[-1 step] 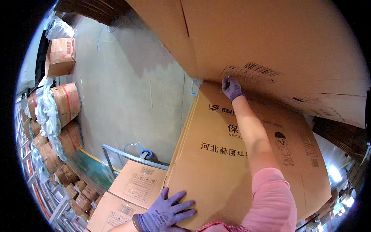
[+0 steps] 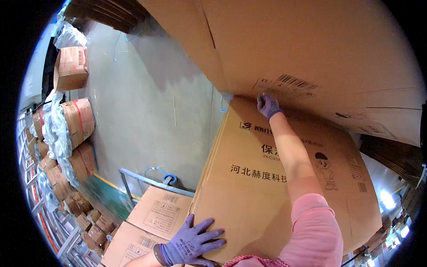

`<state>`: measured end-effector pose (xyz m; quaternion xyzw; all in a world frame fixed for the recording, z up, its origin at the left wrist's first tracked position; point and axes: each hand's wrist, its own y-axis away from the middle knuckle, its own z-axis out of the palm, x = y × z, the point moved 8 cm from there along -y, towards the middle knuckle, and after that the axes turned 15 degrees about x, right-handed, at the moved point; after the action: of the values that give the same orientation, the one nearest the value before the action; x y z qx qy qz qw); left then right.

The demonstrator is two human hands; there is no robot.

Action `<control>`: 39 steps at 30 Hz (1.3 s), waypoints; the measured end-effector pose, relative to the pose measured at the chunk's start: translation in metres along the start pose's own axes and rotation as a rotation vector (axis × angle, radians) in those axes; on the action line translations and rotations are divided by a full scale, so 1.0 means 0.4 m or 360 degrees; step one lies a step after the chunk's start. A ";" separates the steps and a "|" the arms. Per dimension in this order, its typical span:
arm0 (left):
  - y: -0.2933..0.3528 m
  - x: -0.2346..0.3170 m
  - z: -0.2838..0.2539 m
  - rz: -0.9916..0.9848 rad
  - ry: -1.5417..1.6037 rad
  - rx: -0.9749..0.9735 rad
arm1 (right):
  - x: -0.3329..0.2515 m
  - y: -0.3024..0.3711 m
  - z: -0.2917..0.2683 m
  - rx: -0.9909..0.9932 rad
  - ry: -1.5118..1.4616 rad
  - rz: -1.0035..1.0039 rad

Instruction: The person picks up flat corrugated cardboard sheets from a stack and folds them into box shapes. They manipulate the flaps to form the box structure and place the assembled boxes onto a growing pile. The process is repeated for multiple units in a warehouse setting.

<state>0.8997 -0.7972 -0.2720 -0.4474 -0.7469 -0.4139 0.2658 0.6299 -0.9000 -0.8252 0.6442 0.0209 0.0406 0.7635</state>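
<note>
1. Plainly, in the head view the person's gloved hands are well apart.
2. The left hand (image 2: 189, 244) lies flat with fingers spread on the near left part of a cardboard sheet (image 2: 240, 200) printed with black writing and a cartoon figure.
3. The right hand (image 2: 269, 107) reaches to the sheet's far side with fingers curled; whether they grip anything cannot be made out.
4. Just beyond it, a large cardboard panel (image 2: 302, 40) rises above the sheet.
5. Left of the sheet are cardboard boxes (image 2: 162, 209) and a metal frame (image 2: 126, 184).

Whse-type place: flat ctn stack (image 2: 240, 204), boxes (image 2: 82, 127), grey flr (image 2: 138, 107).
</note>
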 end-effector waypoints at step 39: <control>-0.054 0.097 -0.111 0.0518 -0.0510 0.0313 | 0.035 0.667 0.198 -0.0842 0.0998 -0.0306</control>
<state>0.8638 -0.8234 -0.2275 -0.5938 -0.7342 -0.2148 0.2493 0.6411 -0.9319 -0.5486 0.3775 0.3011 0.1672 0.8596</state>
